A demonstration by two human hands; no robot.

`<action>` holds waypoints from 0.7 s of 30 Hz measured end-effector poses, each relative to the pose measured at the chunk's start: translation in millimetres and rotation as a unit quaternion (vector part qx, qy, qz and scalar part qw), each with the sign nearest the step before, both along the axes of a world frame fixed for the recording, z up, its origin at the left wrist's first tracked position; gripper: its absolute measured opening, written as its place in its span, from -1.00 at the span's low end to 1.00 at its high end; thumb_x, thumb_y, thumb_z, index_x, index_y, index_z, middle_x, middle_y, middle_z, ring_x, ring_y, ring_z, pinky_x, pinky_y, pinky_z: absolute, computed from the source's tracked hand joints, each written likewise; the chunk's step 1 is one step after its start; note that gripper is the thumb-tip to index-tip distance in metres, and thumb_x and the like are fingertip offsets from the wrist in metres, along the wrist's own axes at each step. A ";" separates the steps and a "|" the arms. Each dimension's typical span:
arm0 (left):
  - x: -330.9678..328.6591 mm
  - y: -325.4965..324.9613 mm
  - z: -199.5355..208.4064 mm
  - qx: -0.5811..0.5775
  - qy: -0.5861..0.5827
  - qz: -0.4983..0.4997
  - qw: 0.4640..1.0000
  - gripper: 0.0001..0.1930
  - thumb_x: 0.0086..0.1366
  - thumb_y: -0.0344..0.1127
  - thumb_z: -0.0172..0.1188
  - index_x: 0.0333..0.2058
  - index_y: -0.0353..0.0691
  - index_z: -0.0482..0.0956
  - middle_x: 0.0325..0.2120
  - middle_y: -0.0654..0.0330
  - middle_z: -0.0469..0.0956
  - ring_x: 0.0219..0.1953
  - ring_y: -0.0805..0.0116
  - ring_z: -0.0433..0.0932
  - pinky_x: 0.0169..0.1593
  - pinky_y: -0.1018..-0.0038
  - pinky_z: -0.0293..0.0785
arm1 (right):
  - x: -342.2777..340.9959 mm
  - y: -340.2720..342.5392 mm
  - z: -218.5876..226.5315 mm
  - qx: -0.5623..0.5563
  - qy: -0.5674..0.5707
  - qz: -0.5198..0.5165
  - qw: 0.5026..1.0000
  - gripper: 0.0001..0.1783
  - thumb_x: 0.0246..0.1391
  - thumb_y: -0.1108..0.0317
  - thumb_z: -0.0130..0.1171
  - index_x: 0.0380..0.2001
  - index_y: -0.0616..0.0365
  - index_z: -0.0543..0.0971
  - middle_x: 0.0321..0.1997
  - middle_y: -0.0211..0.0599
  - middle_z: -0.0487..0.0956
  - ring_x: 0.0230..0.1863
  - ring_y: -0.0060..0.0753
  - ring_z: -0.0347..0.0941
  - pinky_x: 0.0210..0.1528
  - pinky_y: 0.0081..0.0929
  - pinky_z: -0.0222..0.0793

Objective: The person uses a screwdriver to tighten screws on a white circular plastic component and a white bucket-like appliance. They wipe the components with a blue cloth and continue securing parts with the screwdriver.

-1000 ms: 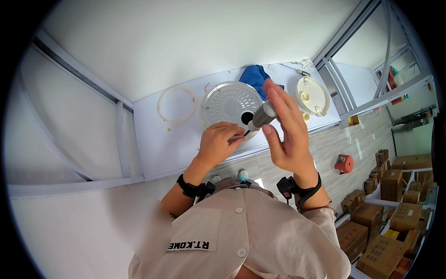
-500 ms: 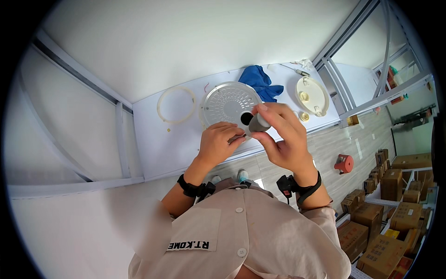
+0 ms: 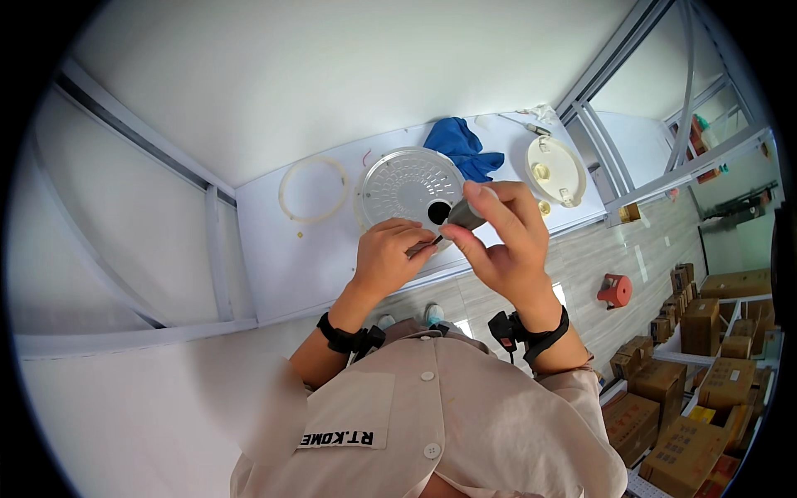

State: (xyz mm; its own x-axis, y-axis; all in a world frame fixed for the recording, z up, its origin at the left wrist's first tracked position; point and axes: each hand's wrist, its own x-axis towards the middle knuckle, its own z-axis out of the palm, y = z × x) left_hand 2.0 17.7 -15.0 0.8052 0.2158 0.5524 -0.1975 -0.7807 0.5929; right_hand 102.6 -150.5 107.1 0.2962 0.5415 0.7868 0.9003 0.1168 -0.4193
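Note:
A round silver metal plate (image 3: 398,178) with rings of small slots and a dark round hole lies on the white table. Over its near right edge, my right hand (image 3: 508,241) grips the grey cylindrical handle of a screwdriver (image 3: 467,217), held tilted. Its thin dark shaft slants down leftward to the fingertips of my left hand (image 3: 388,256). Those fingers are pinched round the shaft's lower end beside the plate's rim. The tip and anything else between them are hidden.
A pale ring (image 3: 286,192) lies left of the plate. Behind it is a blue cloth (image 3: 457,143). To the right are a cream round cover (image 3: 564,173), a small yellowish cap (image 3: 544,207) and another screwdriver (image 3: 538,129). A red stool (image 3: 614,291) and cardboard boxes (image 3: 660,386) stand on the floor.
The handle has tipped over more to the right, from nearly end-on to slanted, showing more of the shaft. My right fingers have shifted around it. My left hand stays nearly in place.

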 end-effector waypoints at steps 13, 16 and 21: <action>-0.4 -2.3 2.7 0.022 -0.007 0.012 1.000 -0.85 0.06 -0.26 0.55 -0.37 -0.07 0.80 -0.39 0.23 0.77 -0.19 0.25 0.76 -0.17 0.33 0.67 | -5.9 6.2 -6.8 -0.019 0.022 0.021 0.999 -0.20 0.04 0.66 0.42 0.37 -0.04 0.51 0.02 -0.12 0.56 -0.27 -0.21 0.53 -0.31 -0.39 0.51; 0.8 -2.8 0.1 0.023 -0.006 0.017 1.000 -0.85 0.06 -0.25 0.55 -0.37 -0.06 0.80 -0.40 0.23 0.77 -0.19 0.24 0.76 -0.17 0.32 0.67 | -8.7 9.4 -8.8 0.006 0.013 0.006 1.000 -0.21 0.04 0.63 0.45 0.37 -0.03 0.51 -0.02 -0.12 0.56 -0.28 -0.21 0.54 -0.33 -0.40 0.51; 1.6 -3.5 -0.5 0.019 -0.011 0.020 1.000 -0.85 0.06 -0.24 0.55 -0.37 -0.05 0.81 -0.39 0.22 0.77 -0.18 0.24 0.76 -0.17 0.32 0.67 | -6.2 7.2 -13.7 -0.005 0.021 0.016 1.000 -0.12 0.07 0.60 0.46 0.45 0.12 0.35 0.04 -0.04 0.58 -0.14 -0.17 0.58 -0.12 -0.33 0.55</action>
State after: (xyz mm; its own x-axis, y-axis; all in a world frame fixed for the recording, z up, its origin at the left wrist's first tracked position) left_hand 3.6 14.2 -15.5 0.7842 0.2264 0.5777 -0.1777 -0.8101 0.5587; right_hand 96.5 -143.3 93.4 0.3118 0.5590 0.7683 0.8779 0.1398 -0.4579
